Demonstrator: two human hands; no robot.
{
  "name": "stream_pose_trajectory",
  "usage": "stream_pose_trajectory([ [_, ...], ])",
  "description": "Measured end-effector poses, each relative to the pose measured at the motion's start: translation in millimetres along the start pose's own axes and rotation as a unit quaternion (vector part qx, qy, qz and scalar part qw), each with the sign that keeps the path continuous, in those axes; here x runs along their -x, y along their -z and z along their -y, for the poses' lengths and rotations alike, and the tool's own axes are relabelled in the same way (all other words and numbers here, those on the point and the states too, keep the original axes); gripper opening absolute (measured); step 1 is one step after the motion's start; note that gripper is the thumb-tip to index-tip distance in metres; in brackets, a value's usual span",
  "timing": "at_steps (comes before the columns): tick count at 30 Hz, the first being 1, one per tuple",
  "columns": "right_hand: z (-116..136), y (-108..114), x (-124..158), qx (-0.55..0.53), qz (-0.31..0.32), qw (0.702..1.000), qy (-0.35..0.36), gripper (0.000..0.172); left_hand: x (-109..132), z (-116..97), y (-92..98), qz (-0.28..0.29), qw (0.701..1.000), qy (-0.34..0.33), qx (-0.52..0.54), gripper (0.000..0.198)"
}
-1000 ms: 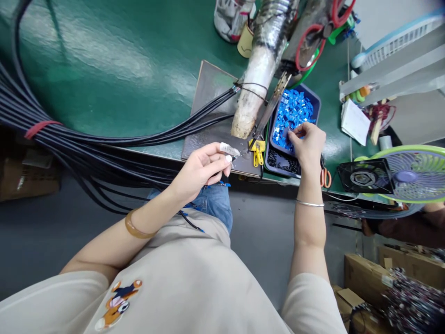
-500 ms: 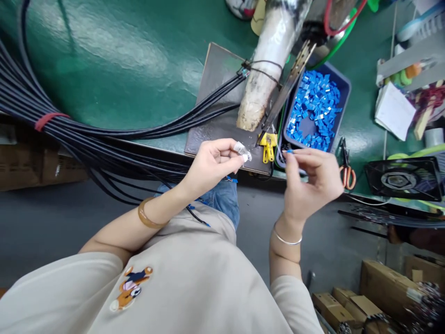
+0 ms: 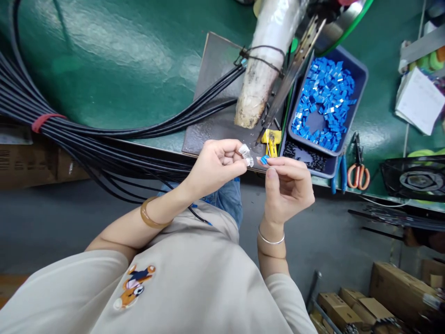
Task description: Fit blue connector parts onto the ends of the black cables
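Observation:
My left hand point(image 3: 219, 160) is closed in a pinch over the near edge of a dark board point(image 3: 210, 86). White wrapping point(image 3: 246, 155) covers its thumb and index fingertips; whatever lies between them is hidden. Just to the right, my right hand point(image 3: 288, 188) has its fingers bent around a small blue plastic piece point(image 3: 264, 159), which shows at the fingertips, close to the left hand but apart from it. Behind the right fingers lies a yellow tool point(image 3: 271, 139). A grey-blue bin point(image 3: 361, 86) of similar blue pieces stands behind and to the right.
A bundle of black cables point(image 3: 114, 132), tied with a red band point(image 3: 47, 121), runs from the left onto the board. A plastic-wrapped post point(image 3: 259, 79) slants over it. Orange-handled pliers point(image 3: 359, 174) and a black fan point(image 3: 413, 178) lie on the right. Small black parts point(image 3: 302, 155) fill a lower tray.
My right hand has moved left, from beside the bin to near my left hand, bringing the blue piece. My left hand has stayed nearly in place. The view has shifted slightly.

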State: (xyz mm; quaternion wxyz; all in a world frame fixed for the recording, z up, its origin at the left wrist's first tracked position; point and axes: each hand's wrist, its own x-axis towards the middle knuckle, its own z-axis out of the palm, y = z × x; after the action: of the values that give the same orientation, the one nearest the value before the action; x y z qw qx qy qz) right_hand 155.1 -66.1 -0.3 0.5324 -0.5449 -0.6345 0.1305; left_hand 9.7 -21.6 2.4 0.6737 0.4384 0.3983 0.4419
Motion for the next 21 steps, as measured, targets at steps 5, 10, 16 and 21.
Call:
stream_pose_trajectory([
  [5, 0.2, -1.0, 0.5, -0.008, 0.008, 1.0, 0.023, 0.009, -2.1, -1.1, 2.2, 0.01, 1.0, 0.003, 0.0, 0.01],
  [10, -1.4, -2.9, 1.3, -0.018, 0.016, 1.0, 0.018, 0.008, -2.0, 0.8, 4.1, 0.015, 1.0, -0.002, -0.002, 0.009],
  [16, -3.9, -7.0, 2.2, -0.026, -0.026, 0.999, -0.04, 0.004, -1.3, -0.2, 5.0, 0.012, 1.0, -0.006, -0.01, 0.013],
  [21, -5.9, -7.4, -0.4, 0.031, 0.026, 0.999, -0.009, 0.006, -4.8, -1.4, 5.6, 0.008, 1.0, -0.014, -0.023, 0.012],
])
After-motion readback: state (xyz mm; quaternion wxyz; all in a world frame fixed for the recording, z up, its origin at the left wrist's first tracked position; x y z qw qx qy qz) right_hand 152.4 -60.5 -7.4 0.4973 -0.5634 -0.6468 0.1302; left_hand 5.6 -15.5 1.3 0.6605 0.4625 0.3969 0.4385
